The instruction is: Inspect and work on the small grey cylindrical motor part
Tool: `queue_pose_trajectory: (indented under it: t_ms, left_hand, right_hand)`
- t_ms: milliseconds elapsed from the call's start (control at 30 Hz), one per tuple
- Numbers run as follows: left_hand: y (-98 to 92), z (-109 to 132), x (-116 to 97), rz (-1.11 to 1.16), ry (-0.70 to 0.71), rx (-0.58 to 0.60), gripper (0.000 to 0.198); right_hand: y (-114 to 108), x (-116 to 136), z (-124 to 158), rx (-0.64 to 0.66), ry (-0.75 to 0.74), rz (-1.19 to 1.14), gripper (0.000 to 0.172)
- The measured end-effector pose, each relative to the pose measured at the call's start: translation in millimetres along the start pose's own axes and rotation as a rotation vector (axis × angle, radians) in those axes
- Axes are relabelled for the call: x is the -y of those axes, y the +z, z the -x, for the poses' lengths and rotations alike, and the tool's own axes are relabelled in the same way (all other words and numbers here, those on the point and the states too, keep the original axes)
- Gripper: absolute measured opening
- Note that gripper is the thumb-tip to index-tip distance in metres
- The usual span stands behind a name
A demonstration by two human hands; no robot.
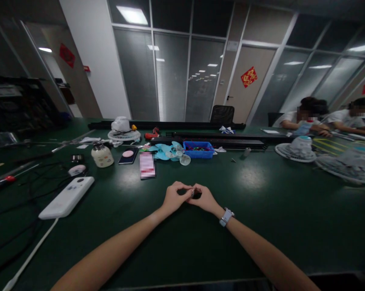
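My left hand (pixel 175 197) and my right hand (pixel 207 198) meet over the middle of the green table (pixel 182 242). Thumb and fingers of each are pinched together, and the fingertips touch around a small metallic-looking piece (pixel 193 193). It is mostly covered by the fingers, so its kind does not show. A watch with a pale strap (pixel 226 217) is on my right wrist. Beyond my hands lie light-blue fan blades (pixel 167 151) and a blue plastic basket (pixel 197 154) with small, colourful parts in it.
A white power bank (pixel 67 198) with a cable, a cream bottle (pixel 102 155) and a phone (pixel 128 155) lie to the left. White fan parts (pixel 123 135) stand at the back left, others (pixel 296 150) at the right. Black rails (pixel 212 142) cross behind. Two people sit at the far right.
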State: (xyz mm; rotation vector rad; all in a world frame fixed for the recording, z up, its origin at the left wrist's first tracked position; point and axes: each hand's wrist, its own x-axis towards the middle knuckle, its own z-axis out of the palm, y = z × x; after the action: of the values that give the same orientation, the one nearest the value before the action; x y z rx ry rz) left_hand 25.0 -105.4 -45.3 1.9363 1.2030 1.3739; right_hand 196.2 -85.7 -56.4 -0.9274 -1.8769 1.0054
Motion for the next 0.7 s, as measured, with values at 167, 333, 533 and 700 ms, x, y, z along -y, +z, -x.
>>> queue_pose_trajectory:
  t_ms: [167,333,533,700]
  left_hand:
    - [6.1,8.9,-1.4,-0.007,-0.07,-0.051,0.013]
    - [6.9,11.3,-1.1,-0.062,-0.065,-0.027,0.018]
    - [14.2,10.7,6.7,-0.096,-0.053,-0.024,0.022]
    - [16.3,10.8,6.8,-0.087,-0.097,-0.007,0.025]
  right_hand:
    - [-0.2,-8.8,1.1,0.019,0.005,-0.015,0.029]
    - [-0.5,-15.1,-0.2,0.055,-0.045,0.004,0.025]
    - [1.1,-21.4,-3.0,0.042,-0.067,0.087,0.019]
    - [5.1,-22.8,-1.7,-0.02,-0.018,0.108,0.023]
